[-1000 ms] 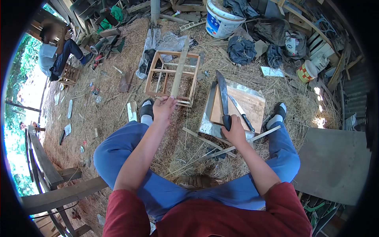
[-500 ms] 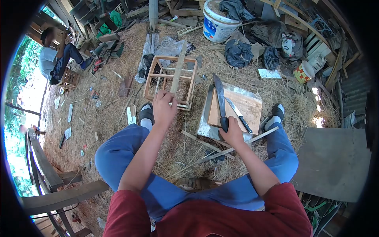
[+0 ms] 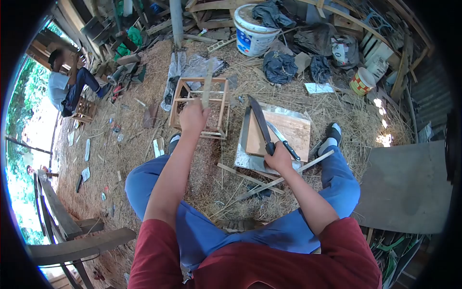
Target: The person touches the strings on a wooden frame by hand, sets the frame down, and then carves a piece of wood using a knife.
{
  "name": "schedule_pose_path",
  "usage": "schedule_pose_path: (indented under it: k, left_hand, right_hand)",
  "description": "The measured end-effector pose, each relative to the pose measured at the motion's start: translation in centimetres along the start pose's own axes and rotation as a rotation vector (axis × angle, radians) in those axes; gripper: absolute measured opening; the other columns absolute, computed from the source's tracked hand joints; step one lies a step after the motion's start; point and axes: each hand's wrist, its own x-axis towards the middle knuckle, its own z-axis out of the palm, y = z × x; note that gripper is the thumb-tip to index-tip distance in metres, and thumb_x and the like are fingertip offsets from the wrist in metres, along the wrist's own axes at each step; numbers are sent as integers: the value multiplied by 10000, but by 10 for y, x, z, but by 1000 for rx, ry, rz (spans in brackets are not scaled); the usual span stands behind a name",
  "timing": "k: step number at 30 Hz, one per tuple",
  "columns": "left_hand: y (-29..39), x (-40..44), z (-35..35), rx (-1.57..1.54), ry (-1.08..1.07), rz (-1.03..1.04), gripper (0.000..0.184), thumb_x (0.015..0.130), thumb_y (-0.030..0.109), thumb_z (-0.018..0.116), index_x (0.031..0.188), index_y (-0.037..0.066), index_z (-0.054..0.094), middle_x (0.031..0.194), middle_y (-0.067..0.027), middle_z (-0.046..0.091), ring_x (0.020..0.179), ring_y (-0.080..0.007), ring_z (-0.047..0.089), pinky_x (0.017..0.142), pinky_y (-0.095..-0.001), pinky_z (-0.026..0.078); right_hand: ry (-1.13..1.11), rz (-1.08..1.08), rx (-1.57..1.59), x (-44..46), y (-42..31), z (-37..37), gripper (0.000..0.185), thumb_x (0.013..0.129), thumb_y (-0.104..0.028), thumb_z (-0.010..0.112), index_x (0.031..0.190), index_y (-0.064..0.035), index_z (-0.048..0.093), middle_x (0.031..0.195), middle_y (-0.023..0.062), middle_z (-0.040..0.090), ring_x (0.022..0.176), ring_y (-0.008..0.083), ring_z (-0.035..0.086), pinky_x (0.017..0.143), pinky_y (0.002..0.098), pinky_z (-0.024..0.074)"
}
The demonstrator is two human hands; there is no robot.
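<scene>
My left hand (image 3: 193, 117) is closed on the lower part of a thin wooden strip (image 3: 208, 83), over a small open wooden frame (image 3: 224, 111) on the ground. My right hand (image 3: 280, 158) grips the black handle of a large dark-bladed knife (image 3: 260, 118), which lies slanted over the left part of a wooden board (image 3: 288, 132). A smaller knife (image 3: 284, 141) with a black handle rests on that board, just right of the big blade. Under the board is a metal-coloured box (image 3: 242, 156). Thin wooden sticks (image 3: 260, 191) cross on the ground near my right forearm.
A person (image 3: 67, 86) sits at the upper left. A white bucket (image 3: 254, 36), black plastic bags (image 3: 280, 67) and a small red-yellow bucket (image 3: 362, 82) stand at the back. A grey panel (image 3: 406, 188) is at the right, wooden beams (image 3: 82, 245) at the lower left.
My left hand has moved forward and up along the strip, over the wooden frame. The whole view has shifted slightly. My right hand still holds the large knife.
</scene>
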Motion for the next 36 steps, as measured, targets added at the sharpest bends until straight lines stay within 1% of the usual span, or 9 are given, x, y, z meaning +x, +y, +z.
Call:
schedule_pose_path:
  k: [2, 6, 12, 17, 23, 28, 30, 33, 36]
  left_hand:
    - [-6, 5, 16, -150, -92, -183, 421, 869, 368, 746, 1101, 30, 649, 944, -214, 730, 895, -410, 712, 775, -528, 546]
    - [-9, 7, 29, -163, -139, -183, 383, 923, 265, 621, 1211, 14, 599, 997, -275, 713, 956, -453, 692, 851, -549, 545]
    - [15, -7, 7, -334, -67, -219, 295, 954, 206, 549, 1168, 12, 609, 1006, -274, 705, 945, -460, 685, 829, -544, 525]
    - [52, -43, -24, -550, -229, -84, 204, 966, 182, 541, 1081, 24, 598, 804, -202, 695, 752, -374, 704, 693, -460, 526]
    - [58, -80, 12, -551, -481, -28, 180, 955, 192, 586, 1052, 40, 589, 778, -171, 678, 732, -320, 696, 682, -432, 518]
    - [81, -94, 25, -487, -597, -2, 234, 964, 276, 593, 1071, 68, 596, 879, -221, 696, 842, -419, 690, 740, -500, 521]
    - [90, -97, 31, -444, -570, 68, 247, 975, 287, 598, 1072, 61, 581, 894, -214, 699, 829, -409, 691, 731, -490, 523]
    - [95, -100, 34, -352, -561, 126, 272, 988, 328, 593, 1086, 75, 566, 924, -214, 701, 851, -434, 678, 735, -511, 518]
    - [87, -100, 43, -294, -589, 135, 278, 994, 363, 578, 1106, 109, 565, 937, -216, 700, 892, -463, 667, 748, -549, 511]
  right_hand:
    - [2, 93, 2, -1, -8, -23, 405, 808, -286, 677, 1057, 19, 580, 966, 273, 709, 917, 439, 697, 816, 515, 541]
    - [56, 87, -56, 2, 7, -40, 301, 828, -223, 685, 1015, -2, 601, 976, 264, 694, 917, 416, 695, 815, 516, 557]
    - [425, -157, -131, 7, 46, -33, 253, 792, -98, 740, 983, 4, 607, 977, 237, 647, 943, 413, 649, 851, 500, 538]
    - [330, -70, -54, 18, 77, -12, 237, 787, -93, 734, 962, 19, 619, 997, 240, 655, 970, 419, 642, 882, 502, 532]
    - [476, -26, 33, 21, 92, -35, 190, 771, -104, 739, 881, 15, 639, 926, 280, 672, 900, 459, 659, 826, 521, 530]
    - [733, 57, -22, 26, 116, -100, 242, 778, -136, 752, 903, 33, 631, 952, 273, 679, 900, 467, 658, 805, 537, 517]
    - [890, 89, -98, 26, 126, -118, 314, 792, -166, 767, 970, 39, 609, 1004, 269, 671, 921, 465, 646, 815, 530, 507]
    - [893, 227, 106, 19, 120, -125, 323, 815, -162, 755, 1027, 39, 618, 1013, 265, 675, 958, 463, 649, 852, 513, 515]
    - [728, 232, 368, 32, 133, -96, 374, 834, -202, 778, 1056, 37, 595, 837, 212, 684, 772, 426, 668, 739, 476, 538]
